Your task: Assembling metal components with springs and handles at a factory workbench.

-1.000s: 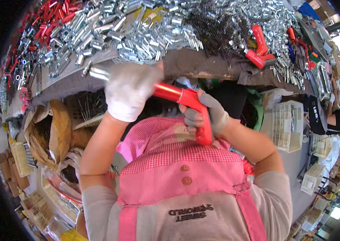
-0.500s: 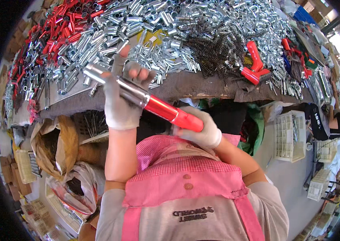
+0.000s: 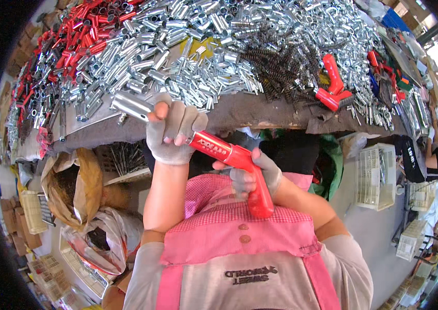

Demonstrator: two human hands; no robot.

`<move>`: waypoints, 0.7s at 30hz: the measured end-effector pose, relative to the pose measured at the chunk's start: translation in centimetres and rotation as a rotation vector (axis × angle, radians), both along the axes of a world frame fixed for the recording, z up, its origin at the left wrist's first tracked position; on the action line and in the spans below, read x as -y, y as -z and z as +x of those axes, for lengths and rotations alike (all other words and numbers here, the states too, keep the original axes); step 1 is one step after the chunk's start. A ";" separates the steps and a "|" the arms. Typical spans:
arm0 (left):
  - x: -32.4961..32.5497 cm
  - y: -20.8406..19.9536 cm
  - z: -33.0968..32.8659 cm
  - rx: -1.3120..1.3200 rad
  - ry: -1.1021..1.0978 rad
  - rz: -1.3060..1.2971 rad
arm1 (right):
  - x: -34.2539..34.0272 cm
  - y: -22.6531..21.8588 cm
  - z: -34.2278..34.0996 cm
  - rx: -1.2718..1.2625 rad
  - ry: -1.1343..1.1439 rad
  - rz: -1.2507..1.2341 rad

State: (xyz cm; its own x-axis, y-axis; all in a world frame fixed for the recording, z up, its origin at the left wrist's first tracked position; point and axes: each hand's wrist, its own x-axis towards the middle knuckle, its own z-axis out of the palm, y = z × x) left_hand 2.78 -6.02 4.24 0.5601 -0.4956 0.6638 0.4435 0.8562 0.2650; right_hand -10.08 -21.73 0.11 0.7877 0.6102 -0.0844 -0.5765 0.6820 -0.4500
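Observation:
My left hand [image 3: 173, 135], in a white glove with bare fingertips, is closed on a shiny silver tube [image 3: 131, 105]. The tube points up and left over the table's front edge. In my right hand [image 3: 260, 174], gloved the same way, is a red pistol-shaped handle [image 3: 263, 200] with white print along its barrel. Its grip hangs down against my apron, and its front end reaches the left hand's curled fingers. Whether those fingers touch it I cannot tell. The tube and the handle are apart.
Silver tubes [image 3: 146, 49] heap the table, with red parts [image 3: 82, 33] at the left and dark coil springs [image 3: 275, 64] near the middle. Two red handles [image 3: 333, 75] lie at the right. Below stand an open sack [image 3: 82, 181] and a white crate [image 3: 374, 175].
The silver tube has come apart from the red handle. My right hand has lowered and turned the handle, so its grip now shows, pointing down. My left hand has shifted slightly right.

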 end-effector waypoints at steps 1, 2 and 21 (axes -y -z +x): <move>0.1 -0.4 -0.3 -0.081 -0.084 0.071 | -0.1 0.3 -0.5 -0.034 -0.017 0.121; 0.4 -1.6 -1.1 -0.163 -0.171 0.143 | 0.0 -0.4 -0.1 0.143 0.153 -0.167; 2.4 4.4 -1.6 -0.528 -0.235 0.693 | 29.6 -3.9 16.4 0.454 1.120 -2.624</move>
